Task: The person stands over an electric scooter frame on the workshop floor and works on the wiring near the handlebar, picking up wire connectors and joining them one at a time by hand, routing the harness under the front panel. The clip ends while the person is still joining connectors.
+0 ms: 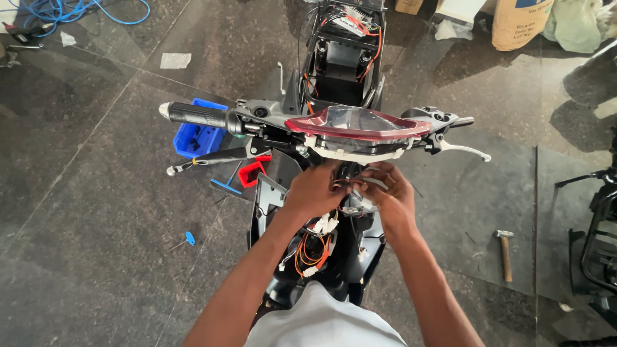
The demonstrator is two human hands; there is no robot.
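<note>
Head view, looking down over a stripped scooter standing on a dark polished stone floor. Both hands close together just below the red-rimmed instrument panel at the middle of the handlebar. Left hand curled with knuckles up, fingers closed on a bundle of thin wires; right hand pinching the same bundle from the other side, fingertips touching the left hand's. Wire ends partly hidden by the fingers. Below the hands, loose orange wires and white connectors hang in the open front body. Black handlebar grip sticks out to the left, silver brake lever to the right. On the floor left of the scooter: blue plastic bin, small red bin beside it, blue T-handle tool near that, and a small blue tool further out. Hammer lies on the floor to the right, well apart from the scooter. Blue cable coiled at the floor's far left corner.
</note>
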